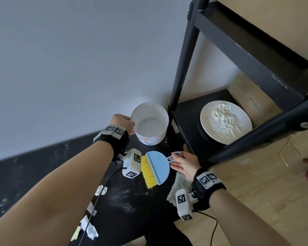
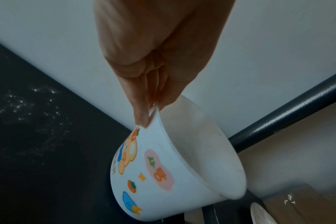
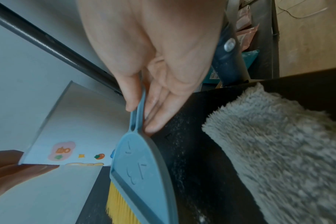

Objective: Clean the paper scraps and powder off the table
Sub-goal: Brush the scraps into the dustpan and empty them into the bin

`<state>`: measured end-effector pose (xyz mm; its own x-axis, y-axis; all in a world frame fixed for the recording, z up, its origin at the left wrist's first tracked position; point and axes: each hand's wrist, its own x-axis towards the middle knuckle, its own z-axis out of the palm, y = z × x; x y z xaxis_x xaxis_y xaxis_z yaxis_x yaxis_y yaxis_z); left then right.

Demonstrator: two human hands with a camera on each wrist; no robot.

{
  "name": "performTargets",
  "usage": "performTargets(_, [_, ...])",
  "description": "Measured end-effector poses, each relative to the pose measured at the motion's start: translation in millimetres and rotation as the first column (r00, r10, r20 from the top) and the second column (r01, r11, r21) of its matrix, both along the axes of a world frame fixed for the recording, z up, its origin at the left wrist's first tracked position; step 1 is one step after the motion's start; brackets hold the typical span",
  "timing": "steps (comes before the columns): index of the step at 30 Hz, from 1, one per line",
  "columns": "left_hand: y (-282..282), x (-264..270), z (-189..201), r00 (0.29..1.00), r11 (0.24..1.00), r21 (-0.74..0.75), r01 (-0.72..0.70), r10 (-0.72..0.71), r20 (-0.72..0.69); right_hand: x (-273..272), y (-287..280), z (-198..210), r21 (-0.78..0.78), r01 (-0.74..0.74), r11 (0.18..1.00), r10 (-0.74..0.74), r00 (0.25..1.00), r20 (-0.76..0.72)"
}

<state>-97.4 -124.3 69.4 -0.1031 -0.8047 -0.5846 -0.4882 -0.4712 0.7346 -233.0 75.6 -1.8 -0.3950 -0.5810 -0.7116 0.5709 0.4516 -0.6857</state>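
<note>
A white paper tub (image 1: 150,123) with cartoon stickers (image 2: 159,171) stands tilted at the far end of the black table (image 1: 132,215). My left hand (image 1: 125,123) pinches its near rim between thumb and fingers (image 2: 142,115). A small blue brush (image 1: 157,167) with yellow bristles (image 1: 148,172) is held above the table by my right hand (image 1: 183,165), which pinches its looped handle (image 3: 137,112). White powder (image 1: 123,199) is smeared on the table, and paper scraps (image 1: 89,228) lie along its left side.
A grey fluffy cloth (image 3: 278,151) lies at the table's right edge under my right wrist. A black metal shelf frame (image 1: 185,55) stands right of the tub, with a white plate (image 1: 226,122) of powder on its lower board. A wall is behind; wooden floor is to the right.
</note>
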Motion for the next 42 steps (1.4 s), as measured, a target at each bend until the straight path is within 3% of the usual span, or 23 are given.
performTargets(7, [13, 37, 25, 0.989, 0.990, 0.006, -0.140, 0.140, -0.048, 22, 3, -5, -0.006, -0.043, 0.999, 0.043, 0.998, 0.038])
performTargets(14, [30, 109, 36, 0.988, 0.987, -0.040, -0.155, 0.155, -0.010, 64, 13, 6, -0.036, -0.082, 0.996, 0.082, 0.997, 0.009])
performTargets(25, [81, 260, 59, 0.971, 0.967, -0.103, -0.233, 0.225, -0.085, 186, 44, 28, -0.102, -0.060, 0.993, 0.057, 0.998, -0.037])
performTargets(30, [117, 333, 73, 0.976, 0.964, -0.154, -0.218, 0.213, -0.048, 245, 67, 36, -0.123, -0.088, 0.989, 0.082, 0.995, -0.054])
performTargets(42, [209, 462, 60, 0.970, 0.956, -0.165, -0.242, 0.243, -0.016, 347, 132, 35, -0.109, -0.201, 0.974, 0.192, 0.978, -0.084])
